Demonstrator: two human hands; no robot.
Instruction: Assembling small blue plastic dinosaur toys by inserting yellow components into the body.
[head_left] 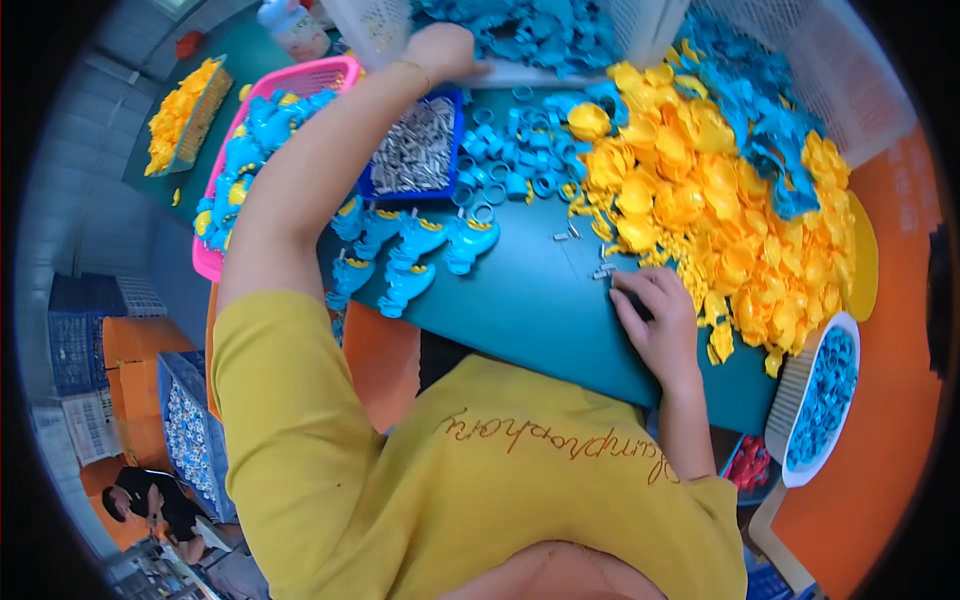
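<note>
My left arm stretches far across the green table (520, 315), and my left hand (445, 52) is at the near left edge of a white basket (560, 75) of crumpled blue plastic pieces. Motion smears its fingers, so their grip is unclear. My right hand (660, 315) rests low on the table, thumb and forefinger a little apart, beside several small metal cylinders (603, 271). Under my left forearm, a blue tray (456, 150) holds many more cylinders. Several blue duck-like plastic figures (470, 243) with yellow bills lie in front of it. Loose blue rings (520, 150) spread right of the tray.
A large heap of yellow plastic shells (720, 200) covers the table's right side. A white tub (791, 455) of blue rings stands nearest right. To the left are a pink basket (207, 262) of blue figures and a basket of yellow parts (180, 115). A seated person (160, 500) is farther back left.
</note>
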